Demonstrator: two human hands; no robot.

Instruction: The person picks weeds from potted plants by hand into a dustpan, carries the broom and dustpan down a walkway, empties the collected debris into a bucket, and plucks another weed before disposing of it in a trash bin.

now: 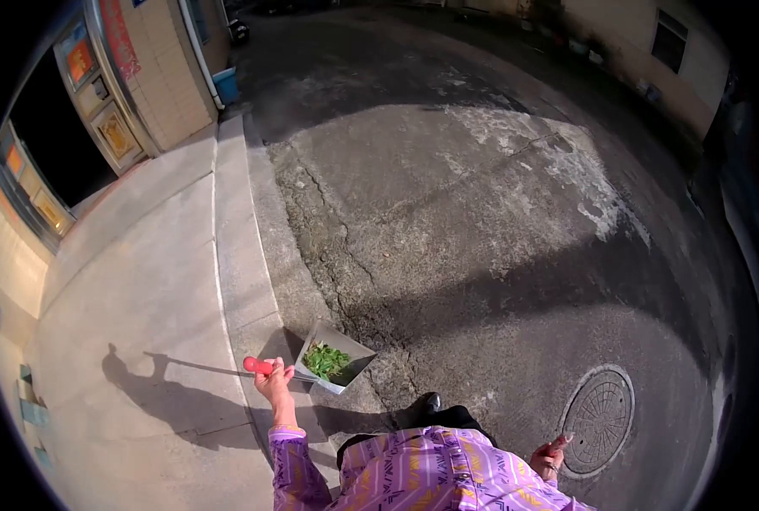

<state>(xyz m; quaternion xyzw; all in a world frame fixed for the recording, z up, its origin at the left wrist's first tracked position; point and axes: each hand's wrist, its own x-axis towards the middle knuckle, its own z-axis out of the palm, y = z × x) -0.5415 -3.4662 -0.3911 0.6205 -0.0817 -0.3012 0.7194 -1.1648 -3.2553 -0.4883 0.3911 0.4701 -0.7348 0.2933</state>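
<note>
My left hand (276,387) is closed round the red-ended handle (258,365) of a long-handled metal dustpan (359,358). Green leaves (327,361) lie in a heap inside the pan, which is at the edge of the paved strip beside the road. On the other side of my body, my right hand (549,460) hangs low near a round manhole cover (599,419). Its fingers are curled, and something reddish shows at them, too small to make out.
A raised kerb (245,230) runs along the pale pavement (154,281) on the left, by an open doorway (60,128). A blue bin (225,86) stands at the building's corner. Cracks (333,217) and worn patches mark the road.
</note>
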